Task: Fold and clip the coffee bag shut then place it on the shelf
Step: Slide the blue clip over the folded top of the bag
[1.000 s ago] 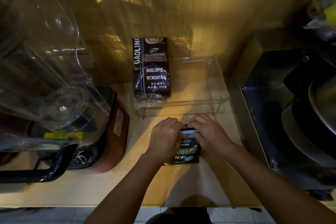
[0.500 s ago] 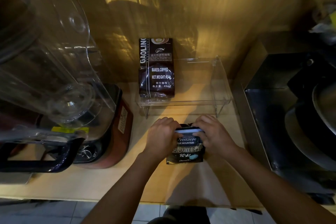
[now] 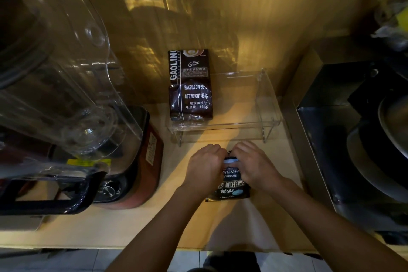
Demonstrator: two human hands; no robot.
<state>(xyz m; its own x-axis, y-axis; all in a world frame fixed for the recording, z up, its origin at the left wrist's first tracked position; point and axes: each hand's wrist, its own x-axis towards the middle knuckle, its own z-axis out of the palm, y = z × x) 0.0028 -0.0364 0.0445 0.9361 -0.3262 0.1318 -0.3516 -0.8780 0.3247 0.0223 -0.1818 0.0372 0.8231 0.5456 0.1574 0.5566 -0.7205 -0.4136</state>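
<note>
The upper half of the frame is filled by a wood-grain wall panel [image 3: 265, 17], lit yellow and crossed by shadows, and the lower half by a pale wooden counter [image 3: 136, 223] whose front edge runs along the bottom. The left side of the frame is taken up by a large blender [image 3: 132, 161] with a clear plastic jug, a black handle and a reddish base bearing a dial. At the right, a dark steel appliance [image 3: 331, 139] is seen, with round metal pans partly cut off by the frame edge. In the centre, a clear acrylic shelf [image 3: 268, 104] is raised on thin legs against the wall; on its left part a tall dark brown coffee bag marked GAOLING [image 3: 191, 86] is stood upright — the right part is left bare. Just below the shelf, in the lower centre, a smaller black coffee bag [image 3: 230, 187] with blue lettering is set on the counter, upright as far as can be judged. Its folded top is gripped from both sides: the left hand [image 3: 204, 166] is curled closed over the top left corner, and the right hand [image 3: 254, 165] is curled closed over the top right, the fingertips nearly meeting. Between the hands a pale blue clip [image 3: 229, 160] is seen across the fold — whether it is fully clamped cannot be told.
</note>
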